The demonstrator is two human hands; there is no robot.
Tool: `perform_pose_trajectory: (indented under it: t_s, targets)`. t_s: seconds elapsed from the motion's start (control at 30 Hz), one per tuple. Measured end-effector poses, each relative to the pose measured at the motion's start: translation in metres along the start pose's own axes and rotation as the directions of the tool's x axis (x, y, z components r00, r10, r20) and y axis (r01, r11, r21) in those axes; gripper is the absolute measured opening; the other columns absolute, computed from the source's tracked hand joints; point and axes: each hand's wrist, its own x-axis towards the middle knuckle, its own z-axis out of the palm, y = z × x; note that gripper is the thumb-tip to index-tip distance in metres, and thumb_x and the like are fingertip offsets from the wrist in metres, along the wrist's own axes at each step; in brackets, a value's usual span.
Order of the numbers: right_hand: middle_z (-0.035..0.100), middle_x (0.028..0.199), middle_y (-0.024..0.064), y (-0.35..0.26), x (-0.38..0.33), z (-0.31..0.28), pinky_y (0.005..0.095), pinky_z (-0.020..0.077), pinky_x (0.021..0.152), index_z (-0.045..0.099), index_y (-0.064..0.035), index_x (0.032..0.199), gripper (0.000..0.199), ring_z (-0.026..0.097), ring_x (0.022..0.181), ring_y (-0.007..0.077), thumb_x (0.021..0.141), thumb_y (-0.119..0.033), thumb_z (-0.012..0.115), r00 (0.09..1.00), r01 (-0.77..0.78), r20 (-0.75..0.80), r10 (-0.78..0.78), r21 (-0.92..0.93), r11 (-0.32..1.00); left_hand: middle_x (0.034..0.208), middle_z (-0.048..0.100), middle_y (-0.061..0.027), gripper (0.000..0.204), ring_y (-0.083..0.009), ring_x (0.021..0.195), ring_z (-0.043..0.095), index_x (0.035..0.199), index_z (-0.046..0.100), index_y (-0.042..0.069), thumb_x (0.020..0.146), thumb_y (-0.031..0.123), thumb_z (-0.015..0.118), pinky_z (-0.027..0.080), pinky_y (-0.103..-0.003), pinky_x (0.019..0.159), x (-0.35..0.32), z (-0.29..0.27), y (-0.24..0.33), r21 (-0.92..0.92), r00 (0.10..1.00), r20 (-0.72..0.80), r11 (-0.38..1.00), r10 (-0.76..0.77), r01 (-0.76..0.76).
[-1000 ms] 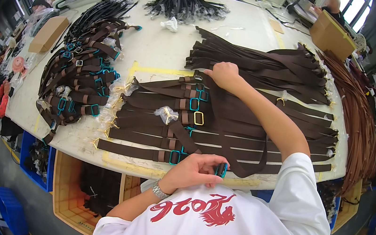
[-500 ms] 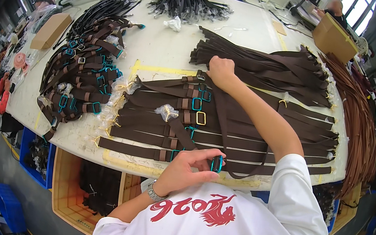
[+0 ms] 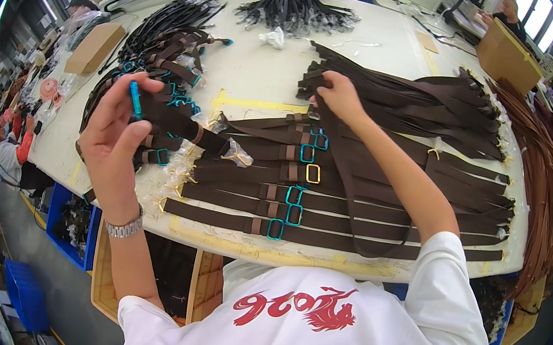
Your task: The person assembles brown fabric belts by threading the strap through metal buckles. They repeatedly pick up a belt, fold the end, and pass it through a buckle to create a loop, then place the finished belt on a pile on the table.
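My left hand (image 3: 112, 133) is raised over the left part of the table, thumb and fingers closed on a teal-edged buckle (image 3: 135, 99). A dark brown webbing strap (image 3: 181, 126) runs from this buckle to the right, with clear plastic (image 3: 238, 154) around its far end. My right hand (image 3: 339, 97) pinches a long brown strap (image 3: 335, 149) at the near-left end of a pile of brown straps (image 3: 398, 94). That strap hangs toward me and curves over the row below. Several straps with teal buckles (image 3: 275, 229) lie side by side in front of me, one with a yellow buckle (image 3: 313, 173).
Left of the row lies a heap of buckled straps (image 3: 182, 69), partly behind my left hand. Dark bundled straps (image 3: 298, 9) lie at the far edge. Cardboard boxes (image 3: 96, 49) stand on the table; reddish-brown straps (image 3: 547, 173) hang at right. Bins (image 3: 206, 282) stand below. Other people work farther off.
My left hand has moved from the near edge up and left, carrying the buckle and its strap off the row. My right hand stays at the pile, still pinching. The view has shifted slightly.
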Motion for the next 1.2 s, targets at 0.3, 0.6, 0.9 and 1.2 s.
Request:
perform_pose_trajectory:
  t_s: [0.3,0.6,0.9,1.2]
  targets:
    - [0.062,0.089,-0.0036,-0.152,-0.178,-0.037,0.0246,0.0429,0.062,0.072,-0.0021,0.126,0.044,0.046,0.068,0.0036,0.119,-0.039,0.048,0.953,-0.213,0.267,0.146,0.242,0.947,0.125,0.079,-0.0138,0.066,-0.0248,0.118,0.076,0.139,0.070,0.001,0.075,-0.006,0.087,0.056,-0.036,0.110,-0.059,0.082,-0.020,0.157,0.899,0.411,0.983,-0.155,0.097]
    - [0.074,0.086,0.0110,-0.145,-0.251,-0.009,0.0329,0.0598,0.075,0.068,0.0014,0.109,0.046,0.072,0.077,0.0172,0.120,-0.039,0.047,0.759,-0.584,0.614,0.216,0.495,0.643,0.121,0.078,-0.0099,0.056,-0.0282,0.116,0.071,0.129,0.077,0.007,0.075,0.008,0.094,0.060,-0.036,0.091,-0.096,0.124,-0.007,0.103,0.920,0.371,0.991,-0.122,0.090]
    - [0.072,0.078,0.0074,-0.150,-0.275,0.023,0.0274,0.0518,0.064,0.069,-0.0008,0.106,0.040,0.063,0.066,0.0105,0.120,-0.032,0.048,0.751,-0.595,0.626,0.209,0.505,0.625,0.111,0.081,-0.0075,0.057,-0.0191,0.096,0.067,0.130,0.080,0.008,0.075,0.006,0.093,0.055,-0.031,0.075,-0.123,0.099,0.002,0.165,0.791,0.468,0.918,-0.394,0.360]
    - [0.067,0.064,0.0034,-0.141,-0.306,0.023,0.0224,0.0336,0.047,0.071,-0.0005,0.094,0.039,0.045,0.048,0.0027,0.117,-0.027,0.054,0.597,-0.737,0.715,0.364,0.309,0.601,0.091,0.078,-0.0087,0.061,-0.0123,0.080,0.077,0.137,0.075,0.002,0.078,-0.006,0.088,0.059,-0.025,0.071,-0.166,0.096,0.019,0.066,0.581,0.574,0.740,-0.577,0.670]
